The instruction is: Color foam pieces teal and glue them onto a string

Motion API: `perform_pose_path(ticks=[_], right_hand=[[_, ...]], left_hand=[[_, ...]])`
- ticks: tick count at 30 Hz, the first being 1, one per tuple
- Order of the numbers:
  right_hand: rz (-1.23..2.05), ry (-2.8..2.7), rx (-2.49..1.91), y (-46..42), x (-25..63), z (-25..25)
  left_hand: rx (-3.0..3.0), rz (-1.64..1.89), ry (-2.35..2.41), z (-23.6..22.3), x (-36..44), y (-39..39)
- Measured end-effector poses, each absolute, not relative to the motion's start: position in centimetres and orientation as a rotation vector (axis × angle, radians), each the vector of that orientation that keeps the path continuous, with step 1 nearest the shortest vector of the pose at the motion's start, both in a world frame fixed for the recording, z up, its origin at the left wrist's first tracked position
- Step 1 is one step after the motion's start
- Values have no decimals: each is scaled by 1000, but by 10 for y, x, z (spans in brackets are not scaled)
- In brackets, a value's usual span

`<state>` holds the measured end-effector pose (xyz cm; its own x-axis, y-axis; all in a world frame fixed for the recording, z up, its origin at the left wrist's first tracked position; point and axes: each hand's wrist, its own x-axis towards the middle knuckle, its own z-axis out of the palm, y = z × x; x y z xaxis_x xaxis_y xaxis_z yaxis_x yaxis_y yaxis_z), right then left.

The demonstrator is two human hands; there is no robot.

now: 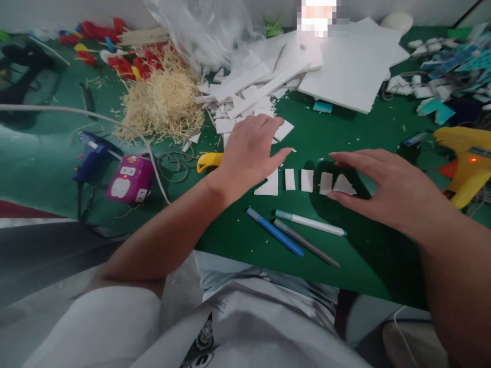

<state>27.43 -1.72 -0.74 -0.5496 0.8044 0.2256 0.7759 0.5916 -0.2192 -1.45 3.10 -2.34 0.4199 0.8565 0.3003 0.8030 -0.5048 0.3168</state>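
My left hand (255, 145) reaches over the edge of a heap of white foam board scraps (245, 84), fingers apart and nothing in them. Partly under its wrist lies a yellow-handled cutter (207, 162). A row of small white pieces runs between my hands: a larger piece (270, 185), a rectangle (289, 180), another rectangle (307, 181) and a third rectangle (326, 182). My right hand (378, 181) is open around the right end of the row, its thumb by a rounded triangular piece (344, 185); whether it touches is unclear.
Nearer me lie a blue pen (275, 231), a grey pen (307, 243) and a white marker (310, 223). A yellow glue gun (466, 161) stands at right. At left are a blue glue gun (94, 153), a magenta power socket (130, 179) and wood shavings (164, 102). Foam sheets (351, 66) lie behind.
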Motion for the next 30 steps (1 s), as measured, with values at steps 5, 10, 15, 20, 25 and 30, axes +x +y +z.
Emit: perform_pose_path(ticks=[5,10,15,20,25,30], right_hand=[[120,-2613,-1289,-11,291,-7],[184,-2637,-1306,-3,302,-14],[251,-2599,-1479,4,310,-10],[290,-2554,-1653,6,309,2],[277,-2455,-1737,0,296,3],[265,-2428,-1772,-3,288,5]], left_hand=[[2589,608,1441,-20,-12,42],[2696,340,1332,-4,21,72],[2709,204,1277,-7,56,112],[2764,256,1237,-17,72,131],[2726,248,1324,-17,82,135],[2710,180,1351,-12,84,129]])
